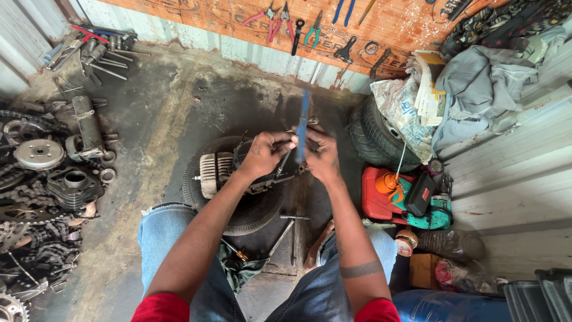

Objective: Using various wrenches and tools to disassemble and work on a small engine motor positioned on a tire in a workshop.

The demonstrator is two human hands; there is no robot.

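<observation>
Nearest the camera: 2 knees in blue jeans (173, 244), with a T-handle wrench (291, 229) lying on the floor between them. Just beyond, an engine block (262, 167) with pale cooling fins at its left end, resting on a tyre (250, 209) laid flat. Long axis of the engine running left to right, directly in front of both hands, about equally near to each. Left hand (266, 154) curled shut over the top of the engine, fingertips pinched at the foot of a blue-handled tool (303, 125). Right hand (322, 156) closed on the same spot from the other side, touching the left. Tool upright, handle rising away from the camera, tip down at the engine between the hands; which hand carries its weight, hard to tell.

To the right, a red tray (374, 200) holding an orange funnel (386, 182) and a teal power tool (438, 216). Farther right, a second tyre (372, 134) under a heap of cloth. To the left, sprockets, chains and a cylinder (74, 185) spread over the floor. Farthest back, pliers (274, 18) hung on an orange board.
</observation>
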